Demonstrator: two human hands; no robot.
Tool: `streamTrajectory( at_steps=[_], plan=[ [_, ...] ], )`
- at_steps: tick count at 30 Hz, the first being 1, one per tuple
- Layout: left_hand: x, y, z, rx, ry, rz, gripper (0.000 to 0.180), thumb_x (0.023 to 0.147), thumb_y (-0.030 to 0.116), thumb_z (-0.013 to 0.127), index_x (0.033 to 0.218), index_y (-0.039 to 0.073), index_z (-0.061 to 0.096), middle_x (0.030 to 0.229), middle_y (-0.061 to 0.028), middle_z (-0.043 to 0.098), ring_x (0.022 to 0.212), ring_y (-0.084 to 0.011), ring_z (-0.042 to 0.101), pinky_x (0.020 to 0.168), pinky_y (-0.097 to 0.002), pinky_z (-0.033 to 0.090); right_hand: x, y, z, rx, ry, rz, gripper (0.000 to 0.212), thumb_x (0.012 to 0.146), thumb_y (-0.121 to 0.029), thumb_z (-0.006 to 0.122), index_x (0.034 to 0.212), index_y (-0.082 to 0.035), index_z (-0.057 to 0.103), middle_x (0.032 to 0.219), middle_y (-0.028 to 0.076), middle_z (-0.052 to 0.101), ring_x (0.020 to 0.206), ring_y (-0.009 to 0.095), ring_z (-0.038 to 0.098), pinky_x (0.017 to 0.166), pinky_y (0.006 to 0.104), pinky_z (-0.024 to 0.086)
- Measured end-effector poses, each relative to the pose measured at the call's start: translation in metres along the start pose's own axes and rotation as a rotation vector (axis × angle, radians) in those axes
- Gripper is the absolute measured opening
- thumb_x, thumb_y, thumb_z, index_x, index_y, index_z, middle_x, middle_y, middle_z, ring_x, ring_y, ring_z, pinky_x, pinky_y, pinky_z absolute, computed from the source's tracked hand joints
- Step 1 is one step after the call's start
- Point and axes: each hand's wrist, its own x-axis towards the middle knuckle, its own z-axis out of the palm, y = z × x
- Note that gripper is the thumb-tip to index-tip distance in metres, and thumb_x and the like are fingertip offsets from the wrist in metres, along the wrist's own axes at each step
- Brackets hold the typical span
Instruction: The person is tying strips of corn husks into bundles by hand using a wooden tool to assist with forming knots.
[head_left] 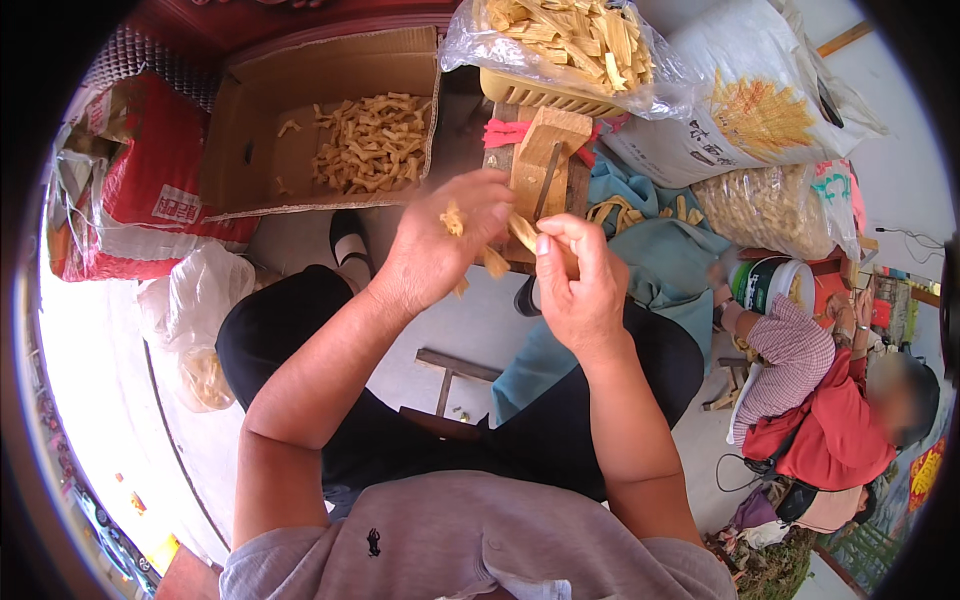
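Note:
My left hand [440,245] is closed around several short yellow cut pieces [454,218], some sticking out between the fingers. My right hand [578,275] pinches a yellow stick [522,232] and holds it against a wooden cutting block [545,160] with a dark blade, which stands on a small wooden stool just beyond both hands. One cut piece [494,262] hangs between the two hands. Both hands are over my lap, above my black trousers.
An open cardboard box [260,130] with several cut yellow pieces lies at the upper left. A plastic-lined basket [560,95] of long yellow sticks sits behind the block. Sacks stand at right, a red bag at left. Another person in a red top sits at right [830,420].

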Motion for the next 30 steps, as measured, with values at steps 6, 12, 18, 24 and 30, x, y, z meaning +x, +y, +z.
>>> streamTrajectory(
  at_steps=[6, 12, 18, 24, 30],
  plan=[
    [-0.018, 0.014, -0.013, 0.099, -0.114, -0.166, 0.022, 0.092, 0.016, 0.059, 0.102, -0.003, 0.065, 0.084, -0.0076, 0.065, 0.076, -0.0116, 0.061, 0.065, -0.0253, 0.050, -0.006, -0.003, 0.005, 0.161, -0.274, 0.505, 0.023, 0.077, -0.011, 0.075, 0.090, -0.007, 0.057, 0.071, 0.008, 0.064, 0.063, 0.026, 0.065, 0.055, 0.0336, 0.050],
    [-0.019, 0.002, -0.010, -0.094, -0.138, -0.361, 0.022, 0.090, 0.021, 0.063, 0.089, -0.001, 0.065, 0.074, -0.0043, 0.064, 0.069, -0.0098, 0.059, 0.058, -0.0246, 0.047, -0.002, -0.012, 0.012, 0.075, -0.144, -0.183, 0.021, 0.072, -0.011, 0.077, 0.071, -0.008, 0.056, 0.061, 0.006, 0.059, 0.053, 0.023, 0.059, 0.047, 0.0331, 0.045],
    [-0.047, 0.022, -0.002, -0.014, -0.796, -0.403, 0.031, 0.087, 0.034, 0.066, 0.080, 0.004, 0.069, 0.060, -0.0020, 0.059, 0.057, -0.0086, 0.053, 0.054, -0.0254, 0.044, 0.017, -0.016, -0.014, 0.415, -0.197, -0.372, 0.012, 0.082, -0.008, 0.064, 0.075, -0.001, 0.057, 0.058, 0.008, 0.058, 0.044, 0.019, 0.051, 0.043, 0.0290, 0.038],
    [-0.052, 0.035, -0.024, -0.146, -0.729, 0.089, 0.031, 0.085, 0.028, 0.071, 0.104, 0.005, 0.067, 0.071, -0.0062, 0.063, 0.058, -0.0094, 0.055, 0.055, -0.0252, 0.044, 0.008, -0.016, -0.014, 0.312, -0.194, 0.132, 0.019, 0.088, -0.011, 0.063, 0.073, 0.000, 0.059, 0.056, 0.008, 0.052, 0.047, 0.015, 0.049, 0.047, 0.0289, 0.040],
    [-0.030, 0.016, -0.029, 0.759, -0.258, 0.868, 0.031, 0.062, 0.021, 0.078, 0.087, 0.008, 0.066, 0.078, -0.0047, 0.058, 0.063, -0.0242, 0.061, 0.052, -0.0341, 0.049, -0.006, -0.017, 0.003, 1.177, -0.639, 0.872, 0.009, 0.085, -0.002, 0.061, 0.090, 0.000, 0.068, 0.073, 0.000, 0.059, 0.065, 0.007, 0.052, 0.057, 0.0208, 0.039]
  ],
)
